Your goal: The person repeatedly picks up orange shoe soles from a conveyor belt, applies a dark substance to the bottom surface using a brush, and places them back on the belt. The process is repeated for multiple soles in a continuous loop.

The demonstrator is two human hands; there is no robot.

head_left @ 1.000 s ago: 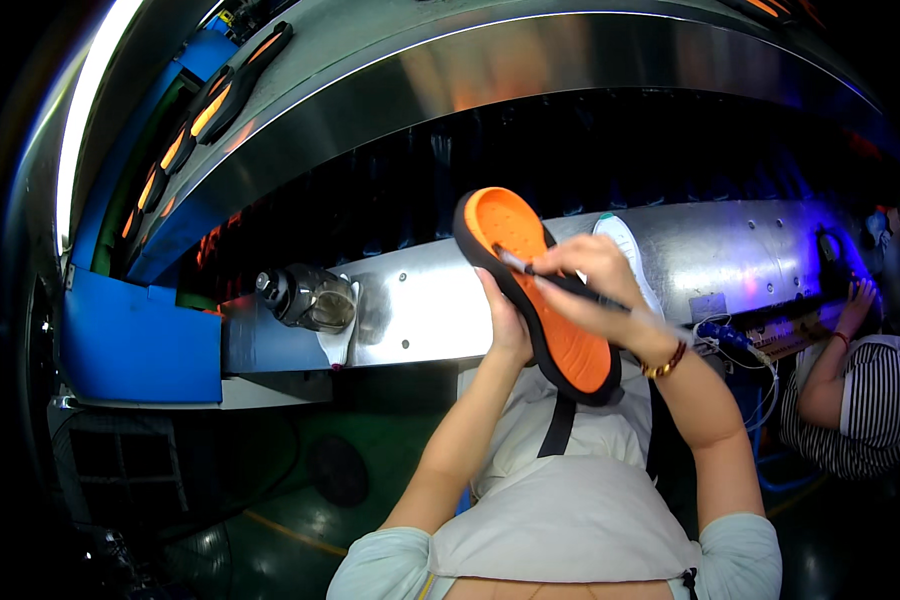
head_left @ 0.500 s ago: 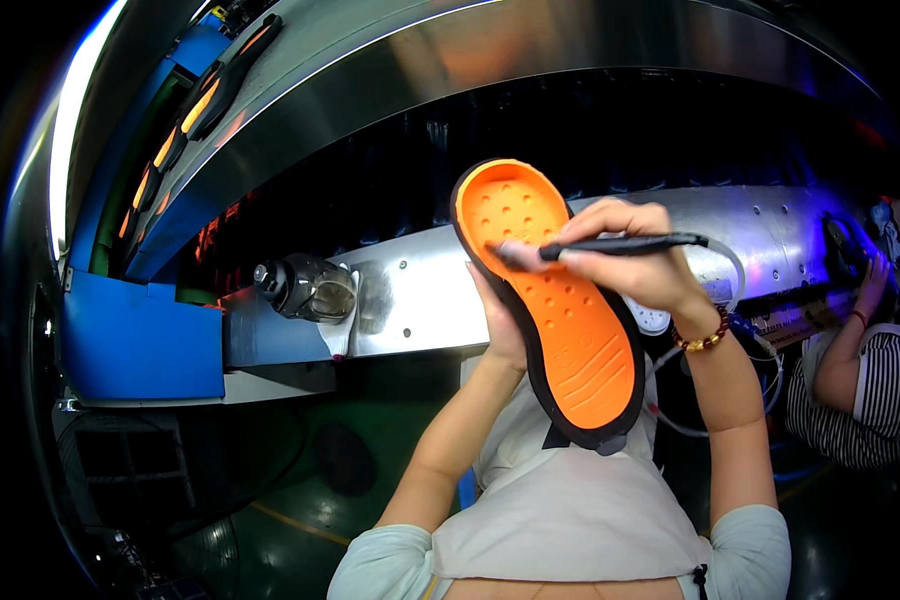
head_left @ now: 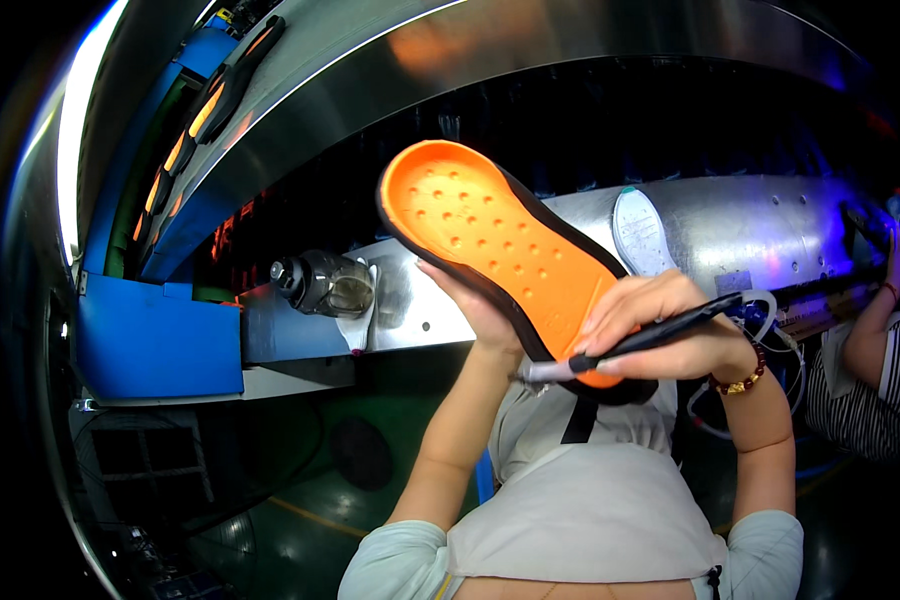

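Dimpled orange shoe sole with a black rim point(head_left: 505, 250) slants, in the head view, from upper left to lower right before the silvery metal bench point(head_left: 705, 225); the left hand point(head_left: 478, 308) grasps its left edge, while the right hand point(head_left: 655, 305), nearer its lower end, pinches a black pen-shaped tool point(head_left: 670, 328).

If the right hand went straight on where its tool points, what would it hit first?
Probably the left forearm, which lies just beyond the pale tip of the black tool in the right hand. Depth is unclear, though: the tip might pass over or under it.
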